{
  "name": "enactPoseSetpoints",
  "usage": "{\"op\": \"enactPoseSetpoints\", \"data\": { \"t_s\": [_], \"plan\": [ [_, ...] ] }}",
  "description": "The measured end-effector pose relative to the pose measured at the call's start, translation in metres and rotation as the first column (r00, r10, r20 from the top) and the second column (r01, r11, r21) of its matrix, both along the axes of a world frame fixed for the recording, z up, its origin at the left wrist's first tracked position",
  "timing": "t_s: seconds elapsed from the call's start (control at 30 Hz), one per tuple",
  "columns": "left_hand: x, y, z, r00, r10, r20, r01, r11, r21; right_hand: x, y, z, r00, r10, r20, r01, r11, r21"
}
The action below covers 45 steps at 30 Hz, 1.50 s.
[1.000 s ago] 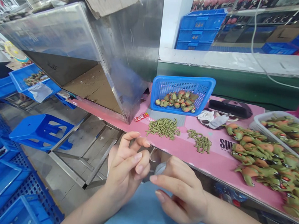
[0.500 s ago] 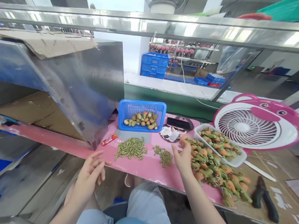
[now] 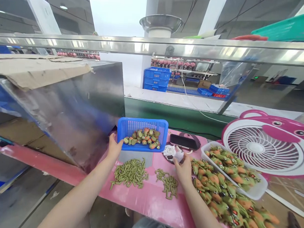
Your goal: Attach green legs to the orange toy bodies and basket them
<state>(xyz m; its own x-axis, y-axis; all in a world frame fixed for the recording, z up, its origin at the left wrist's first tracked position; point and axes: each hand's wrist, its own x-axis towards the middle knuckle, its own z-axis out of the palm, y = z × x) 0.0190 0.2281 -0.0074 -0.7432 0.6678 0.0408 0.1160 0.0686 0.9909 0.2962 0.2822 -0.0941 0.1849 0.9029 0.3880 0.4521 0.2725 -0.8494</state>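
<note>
My left hand reaches forward to the front left corner of a blue mesh basket that holds several green and orange toy heads; whether it grips the rim is hidden. My right hand rests on the pink table top, fingers curled near a small white item and the left end of a heap of green and orange toy figures. Two piles of small green pieces lie between my arms.
A big steel box with cardboard stands at the left. A white tray of figures and a pink bear fan are at the right. A black object lies behind the white item. A steel rail crosses overhead.
My left hand has risen from below the table edge to the basket's corner. My right hand has shifted slightly left, off the figures. The camera has tilted up.
</note>
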Motion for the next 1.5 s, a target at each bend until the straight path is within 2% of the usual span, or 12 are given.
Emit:
{"op": "enactPoseSetpoints", "data": {
  "t_s": [0.1, 0.2, 0.43, 0.83, 1.07, 1.33, 1.43, 1.5],
  "plan": [
    [-0.010, 0.033, -0.006, 0.995, 0.001, 0.099, 0.008, 0.996, -0.088, 0.001, 0.001, 0.000, 1.000, 0.020, -0.005, -0.020, 1.000, -0.012],
    [-0.015, 0.045, -0.013, 0.988, 0.016, 0.153, 0.004, 0.992, -0.127, 0.000, 0.000, 0.000, 1.000, 0.020, -0.001, -0.020, 0.999, -0.027],
    [-0.021, 0.032, -0.023, 0.979, 0.111, 0.169, -0.097, 0.991, -0.092, 0.000, -0.003, 0.002, 1.000, -0.005, 0.002, 0.005, 0.996, -0.094],
    [-0.025, 0.029, -0.031, 0.973, 0.228, 0.016, -0.228, 0.973, -0.034, 0.001, -0.005, 0.002, 1.000, -0.017, -0.007, 0.016, 0.992, -0.123],
    [-0.029, 0.033, -0.037, 0.975, 0.216, -0.050, -0.217, 0.976, -0.013, 0.002, -0.006, 0.005, 1.000, -0.021, 0.004, 0.022, 0.992, -0.125],
    [-0.038, 0.041, -0.037, 0.979, 0.107, -0.172, -0.112, 0.994, -0.020, 0.002, -0.005, 0.003, 0.999, -0.031, 0.007, 0.032, 0.992, -0.124],
    [-0.035, 0.033, -0.040, 0.961, 0.107, -0.254, -0.115, 0.993, -0.018, 0.002, -0.005, 0.002, 0.999, -0.032, 0.002, 0.032, 0.993, -0.117],
    [-0.025, 0.019, -0.045, 0.936, 0.121, -0.330, -0.127, 0.992, 0.005, 0.002, -0.005, 0.001, 0.999, -0.034, 0.002, 0.034, 0.993, -0.114]
  ]
}}
